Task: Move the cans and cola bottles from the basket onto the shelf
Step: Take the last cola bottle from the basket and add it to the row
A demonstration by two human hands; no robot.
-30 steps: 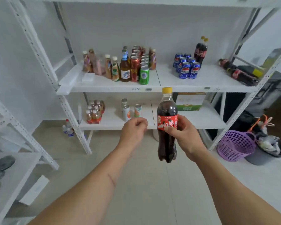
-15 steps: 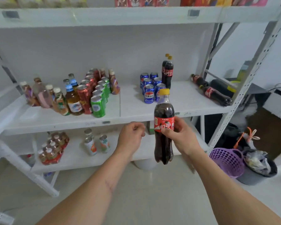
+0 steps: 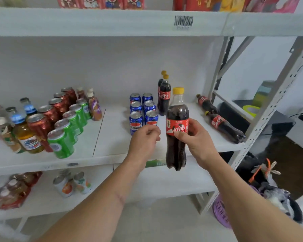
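Right now the right hand (image 3: 198, 138) grips a cola bottle (image 3: 176, 130) around its red label, upright, yellow cap on top, held in the air in front of the middle shelf (image 3: 112, 145), its base hanging below the shelf's front edge. Left hand (image 3: 143, 140) sits just beside the bottle, fingers curled into a loose fist, holding nothing, not touching the bottle. On the shelf behind: blue cans (image 3: 143, 112) in two rows, the front ones partly covered by the left hand; two upright cola bottles (image 3: 164, 95) just right of the cans near the back wall; two more cola bottles lying on their sides (image 3: 220, 123) at the shelf's right end. Left half of the shelf has green cans (image 3: 66, 130), red cans (image 3: 49, 112) and mixed drink bottles (image 3: 24, 135), blurred at the far left. Purple basket (image 3: 219, 212) on the floor at lower right, mostly hidden behind the right forearm and shelf post; contents can't be seen. Lower shelf (image 3: 164, 182) holds a few cans (image 3: 72, 183) and a wrapped pack of small bottles (image 3: 14, 189). A barcode sticker (image 3: 183, 20) is on the upper shelf edge.
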